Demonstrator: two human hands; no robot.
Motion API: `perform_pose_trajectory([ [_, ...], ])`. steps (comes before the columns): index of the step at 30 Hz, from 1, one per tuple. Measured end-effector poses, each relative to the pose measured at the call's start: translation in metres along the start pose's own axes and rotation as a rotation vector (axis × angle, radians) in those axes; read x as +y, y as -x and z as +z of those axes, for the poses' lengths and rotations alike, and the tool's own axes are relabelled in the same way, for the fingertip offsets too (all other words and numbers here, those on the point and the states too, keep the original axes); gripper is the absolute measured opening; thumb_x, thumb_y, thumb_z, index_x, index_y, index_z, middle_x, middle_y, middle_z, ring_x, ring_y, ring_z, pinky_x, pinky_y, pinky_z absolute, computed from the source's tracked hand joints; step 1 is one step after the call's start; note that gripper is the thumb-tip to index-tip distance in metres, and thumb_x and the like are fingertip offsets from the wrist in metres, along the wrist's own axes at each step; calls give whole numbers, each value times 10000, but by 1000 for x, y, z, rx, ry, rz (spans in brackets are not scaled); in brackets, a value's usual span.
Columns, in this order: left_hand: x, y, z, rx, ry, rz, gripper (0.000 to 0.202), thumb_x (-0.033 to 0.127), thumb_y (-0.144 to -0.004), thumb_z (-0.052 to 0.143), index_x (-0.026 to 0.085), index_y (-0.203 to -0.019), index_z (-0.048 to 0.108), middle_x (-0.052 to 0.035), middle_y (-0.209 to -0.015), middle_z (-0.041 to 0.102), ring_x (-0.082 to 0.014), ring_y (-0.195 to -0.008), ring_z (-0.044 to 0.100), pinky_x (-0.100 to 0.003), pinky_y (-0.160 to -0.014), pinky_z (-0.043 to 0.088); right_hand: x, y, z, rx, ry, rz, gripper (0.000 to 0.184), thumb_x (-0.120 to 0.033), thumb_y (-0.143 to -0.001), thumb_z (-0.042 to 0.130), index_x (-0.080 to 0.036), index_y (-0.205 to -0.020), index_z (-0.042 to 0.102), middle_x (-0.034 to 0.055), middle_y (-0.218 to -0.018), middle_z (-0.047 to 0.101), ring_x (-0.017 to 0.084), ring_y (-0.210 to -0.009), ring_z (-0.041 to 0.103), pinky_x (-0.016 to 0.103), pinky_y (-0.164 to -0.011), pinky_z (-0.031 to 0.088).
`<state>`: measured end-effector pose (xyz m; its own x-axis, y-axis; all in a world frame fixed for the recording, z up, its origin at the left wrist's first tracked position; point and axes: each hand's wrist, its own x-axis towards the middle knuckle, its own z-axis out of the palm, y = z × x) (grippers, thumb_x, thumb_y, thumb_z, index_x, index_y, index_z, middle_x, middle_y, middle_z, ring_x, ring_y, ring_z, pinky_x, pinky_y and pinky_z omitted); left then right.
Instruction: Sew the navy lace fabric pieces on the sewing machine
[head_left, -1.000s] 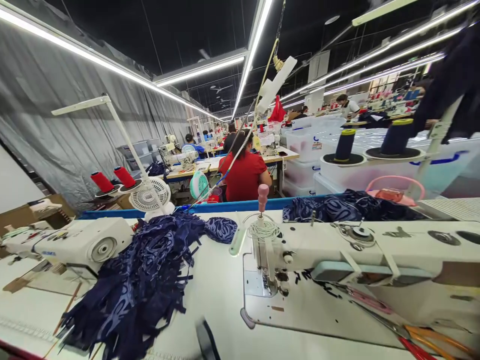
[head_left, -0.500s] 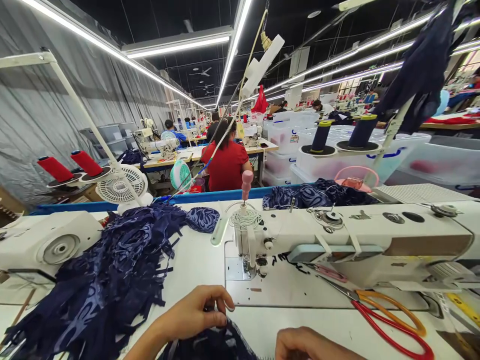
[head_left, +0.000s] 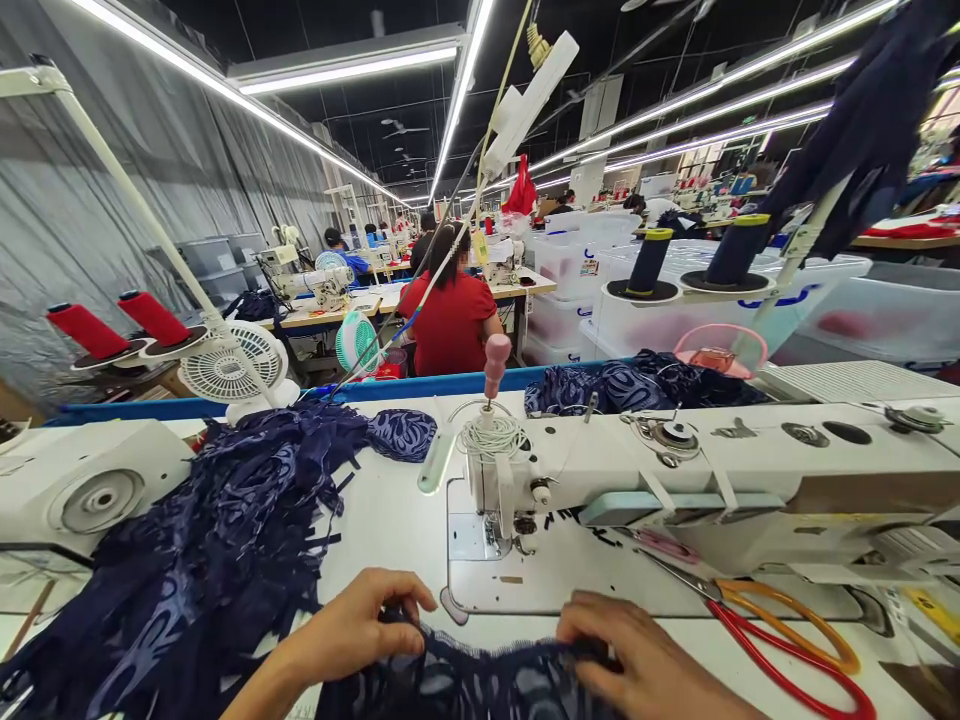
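A piece of navy patterned mesh fabric (head_left: 480, 680) stretches between my two hands at the table's front edge, its serged edge facing the machine. My left hand (head_left: 367, 620) pinches one end of that edge between thumb and fingers. At the other end, my right hand (head_left: 619, 645) is closed on the fabric, fingertips partly hidden. Just beyond stands a white sewing machine (head_left: 585, 450), with its needle and presser foot (head_left: 495, 535) above the plate; no fabric lies under them. Scissors with red and orange handles (head_left: 795, 635) rest right of my right hand.
A heap of navy fabric pieces (head_left: 217, 530) covers the table's left side, beside another machine (head_left: 90, 490). More navy fabric (head_left: 630, 385) lies behind the machine. Thread cones (head_left: 649, 262) stand at the right, near clear plastic bins (head_left: 862, 310). A person in red (head_left: 454, 315) sits ahead.
My right hand has come up and taken hold of the fabric's right end. The left hand has shifted left, and the edge is now spread out between both hands.
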<state>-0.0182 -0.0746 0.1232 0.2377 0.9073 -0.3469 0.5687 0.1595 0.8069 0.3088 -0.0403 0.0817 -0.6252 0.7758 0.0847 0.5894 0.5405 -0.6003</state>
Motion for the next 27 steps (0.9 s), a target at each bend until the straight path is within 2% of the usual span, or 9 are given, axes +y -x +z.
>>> perform_pose_trajectory([
  [3,-21,-11,9,146,-143,92,164,228,-772,623,246,-918,696,16,-950,687,-203,-954,593,-284,-847,415,16,-8,-5,134,229,-30,187,-101,-785,595,-255,-886,626,-6,-898,676,182,-774,680,261,-687,531],
  [5,-32,-18,15,232,-247,189,116,218,-848,558,239,-908,656,8,-931,674,-195,-912,597,-295,-831,418,19,-10,-5,174,266,-33,166,-168,-797,651,-251,-941,632,10,-946,678,195,-806,684,274,-704,543],
  [7,-40,-22,18,308,-332,257,116,215,-908,501,237,-910,615,0,-917,649,-192,-879,589,-300,-802,420,17,-10,-4,156,160,-11,143,-272,-822,687,-255,-950,624,-3,-939,682,188,-835,679,259,-726,539],
  [9,-47,-22,19,357,-392,297,129,219,-946,463,240,-910,584,-4,-903,627,-192,-857,581,-298,-767,418,17,-10,-2,138,17,29,86,-332,-884,632,-255,-920,620,-21,-889,687,172,-819,670,241,-720,521],
  [12,-55,-19,19,402,-457,352,151,230,-979,430,244,-909,563,-4,-876,607,-190,-820,573,-293,-721,408,21,-11,3,133,-99,81,186,-368,-954,525,-240,-883,638,-12,-842,693,175,-787,660,249,-702,496],
  [19,-67,-24,19,411,-446,334,143,243,-989,437,241,-898,547,5,-868,592,-187,-820,567,-294,-719,404,33,-19,13,15,-321,248,298,-504,-875,586,-222,-848,679,1,-807,671,202,-800,616,255,-713,463],
  [27,-66,-27,22,371,-326,278,165,277,-987,429,232,-898,559,0,-892,588,-191,-852,549,-309,-760,382,36,-25,13,9,-374,287,343,-535,-826,576,-205,-789,662,12,-754,635,212,-771,599,279,-702,465],
])
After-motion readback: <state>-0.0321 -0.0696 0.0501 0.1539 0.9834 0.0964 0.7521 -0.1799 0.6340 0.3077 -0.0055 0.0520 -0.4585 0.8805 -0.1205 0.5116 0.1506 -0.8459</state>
